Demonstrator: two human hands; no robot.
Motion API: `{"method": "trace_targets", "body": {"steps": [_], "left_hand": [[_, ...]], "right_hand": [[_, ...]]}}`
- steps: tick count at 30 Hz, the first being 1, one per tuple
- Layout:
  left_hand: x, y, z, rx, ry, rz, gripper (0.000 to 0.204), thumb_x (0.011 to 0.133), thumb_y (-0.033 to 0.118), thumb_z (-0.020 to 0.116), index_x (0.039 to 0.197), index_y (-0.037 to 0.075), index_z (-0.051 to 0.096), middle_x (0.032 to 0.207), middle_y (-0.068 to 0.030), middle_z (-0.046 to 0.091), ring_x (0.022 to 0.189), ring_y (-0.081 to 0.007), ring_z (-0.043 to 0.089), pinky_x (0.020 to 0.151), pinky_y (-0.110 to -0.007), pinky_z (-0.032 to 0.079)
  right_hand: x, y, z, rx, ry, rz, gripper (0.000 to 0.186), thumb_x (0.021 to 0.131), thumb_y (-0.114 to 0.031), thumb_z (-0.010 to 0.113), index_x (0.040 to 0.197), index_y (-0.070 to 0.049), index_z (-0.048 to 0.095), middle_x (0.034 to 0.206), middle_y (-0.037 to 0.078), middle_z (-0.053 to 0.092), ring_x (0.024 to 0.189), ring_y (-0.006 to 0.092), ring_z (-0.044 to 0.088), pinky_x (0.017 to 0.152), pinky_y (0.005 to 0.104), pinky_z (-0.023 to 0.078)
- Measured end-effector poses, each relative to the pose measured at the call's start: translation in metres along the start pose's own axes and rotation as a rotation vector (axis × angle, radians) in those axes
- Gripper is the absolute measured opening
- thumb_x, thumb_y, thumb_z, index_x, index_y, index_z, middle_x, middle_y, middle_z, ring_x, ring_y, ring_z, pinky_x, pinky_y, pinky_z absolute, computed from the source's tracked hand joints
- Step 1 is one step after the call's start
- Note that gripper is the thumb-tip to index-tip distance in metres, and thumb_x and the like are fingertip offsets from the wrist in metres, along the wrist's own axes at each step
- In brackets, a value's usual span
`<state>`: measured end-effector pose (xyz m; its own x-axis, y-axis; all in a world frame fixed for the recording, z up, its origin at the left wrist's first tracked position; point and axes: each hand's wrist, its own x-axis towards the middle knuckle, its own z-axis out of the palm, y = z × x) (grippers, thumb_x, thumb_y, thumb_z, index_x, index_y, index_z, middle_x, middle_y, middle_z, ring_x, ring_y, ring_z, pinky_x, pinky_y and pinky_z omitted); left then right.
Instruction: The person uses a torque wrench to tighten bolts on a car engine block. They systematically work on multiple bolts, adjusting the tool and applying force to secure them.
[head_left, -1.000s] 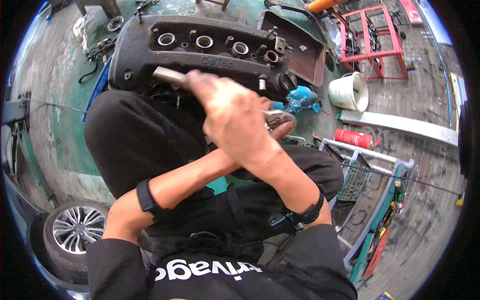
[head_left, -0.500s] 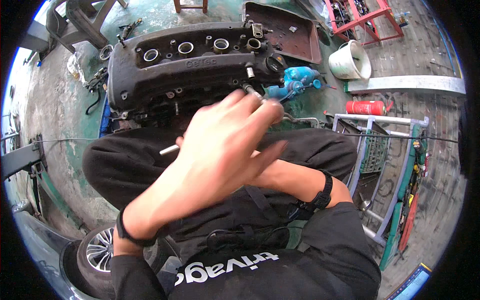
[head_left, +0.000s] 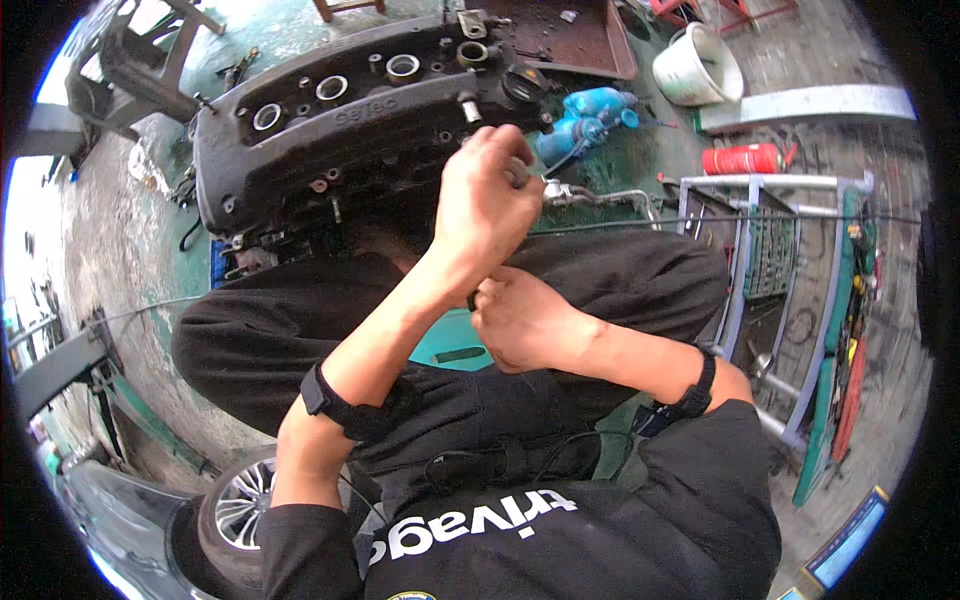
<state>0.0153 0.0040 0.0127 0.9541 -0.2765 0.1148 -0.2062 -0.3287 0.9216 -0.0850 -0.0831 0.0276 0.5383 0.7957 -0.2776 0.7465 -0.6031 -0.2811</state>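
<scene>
Head view puts the dark engine cover (head_left: pixel 310 145) across the upper left and upper centre, above both our hands. Its long axis slants from the left side of the frame up toward top centre, so the near long edge faces our lap. Our left hand (head_left: pixel 487 205) is clearly the nearer: it overlaps that edge in the picture, just below the silver plug (head_left: pixel 472 112), though we cannot tell whether it touches the cover. Its fingers are curled in around a small grey piece (head_left: pixel 517 173). Our right hand (head_left: pixel 532 322) sits lower, at mid-frame over our lap, folded into a loose fist; a dark bit shows at its fingers, and we cannot tell what it grips. The wrists lie close together, which narrows the room between them. Our legs (head_left: pixel 270 305) bound the space below the cover. Right of the left hand, a metal pipe (head_left: pixel 605 195) and a blue bottle-like object (head_left: pixel 570 140) crowd that side, with green floor showing between them.
</scene>
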Motion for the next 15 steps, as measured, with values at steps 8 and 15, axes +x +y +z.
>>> {"method": "trace_targets", "body": {"steps": [8,15], "left_hand": [[-0.011,0.000,0.020,-0.649,0.223,-0.321,0.009,0.076,-0.001,0.067,0.082,-0.001,0.061,0.085,-0.0078,0.066,0.080,-0.0130,0.061,0.070,-0.029,0.053],[-0.019,-0.002,0.035,-1.013,0.390,-0.308,0.017,0.085,-0.011,0.059,0.081,0.003,0.050,0.092,-0.0097,0.060,0.100,-0.0226,0.062,0.086,-0.053,0.059]], "right_hand": [[-0.026,0.015,0.001,-0.135,-0.048,0.453,0.015,0.073,-0.020,0.060,0.074,-0.007,0.067,0.067,0.006,0.063,0.068,0.0202,0.063,0.071,0.0350,0.049],[-0.038,0.033,-0.003,0.028,0.419,0.812,0.027,0.082,-0.021,0.059,0.095,0.001,0.067,0.093,0.022,0.069,0.094,0.0386,0.066,0.092,0.0468,0.047]]}}
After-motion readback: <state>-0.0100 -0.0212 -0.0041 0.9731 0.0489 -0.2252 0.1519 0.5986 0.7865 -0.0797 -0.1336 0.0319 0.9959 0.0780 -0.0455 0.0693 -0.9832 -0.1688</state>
